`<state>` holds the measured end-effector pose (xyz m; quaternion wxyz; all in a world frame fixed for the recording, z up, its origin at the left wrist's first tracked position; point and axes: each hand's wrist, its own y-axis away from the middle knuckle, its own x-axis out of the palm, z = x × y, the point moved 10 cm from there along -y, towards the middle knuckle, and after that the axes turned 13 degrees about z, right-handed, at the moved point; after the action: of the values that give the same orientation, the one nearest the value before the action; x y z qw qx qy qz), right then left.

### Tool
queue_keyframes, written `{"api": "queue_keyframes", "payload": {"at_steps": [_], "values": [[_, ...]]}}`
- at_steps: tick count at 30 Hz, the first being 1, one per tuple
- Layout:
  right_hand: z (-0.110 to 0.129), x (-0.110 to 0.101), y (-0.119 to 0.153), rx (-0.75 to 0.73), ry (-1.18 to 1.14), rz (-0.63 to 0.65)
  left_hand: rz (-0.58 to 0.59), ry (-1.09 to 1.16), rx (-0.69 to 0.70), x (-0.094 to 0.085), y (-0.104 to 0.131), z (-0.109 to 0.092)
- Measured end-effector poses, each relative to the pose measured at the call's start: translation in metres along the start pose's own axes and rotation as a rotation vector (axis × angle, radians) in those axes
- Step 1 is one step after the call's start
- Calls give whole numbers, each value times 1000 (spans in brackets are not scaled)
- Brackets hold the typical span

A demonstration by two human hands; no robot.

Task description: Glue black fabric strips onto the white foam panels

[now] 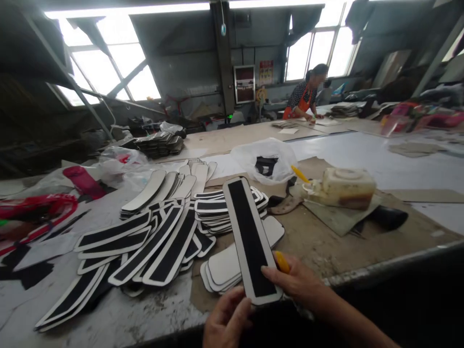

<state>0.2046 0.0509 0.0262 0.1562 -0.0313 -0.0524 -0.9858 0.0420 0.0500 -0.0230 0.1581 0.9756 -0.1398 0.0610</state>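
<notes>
head cam: single view | worn high, faces forward and down across worktable (362, 154) | close over both hands at bottom edge | far wall windows (119, 67) at top

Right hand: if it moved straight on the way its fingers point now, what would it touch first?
The right hand points left across the black-and-white strip it holds. Beyond that, probably the white pieces on the table, though depth is unclear.

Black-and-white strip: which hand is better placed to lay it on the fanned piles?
Probably left. The left hand touches the strip's near end, nearer the fanned piles. The right hand also grips a yellow tool.
</notes>
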Motion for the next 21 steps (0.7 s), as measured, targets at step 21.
{"api": "queue_keyframes", "payload": {"at_steps": [21], "values": [[79, -70, 31, -123, 947, -260, 737, -67, -488, 82, -14, 24]]}}
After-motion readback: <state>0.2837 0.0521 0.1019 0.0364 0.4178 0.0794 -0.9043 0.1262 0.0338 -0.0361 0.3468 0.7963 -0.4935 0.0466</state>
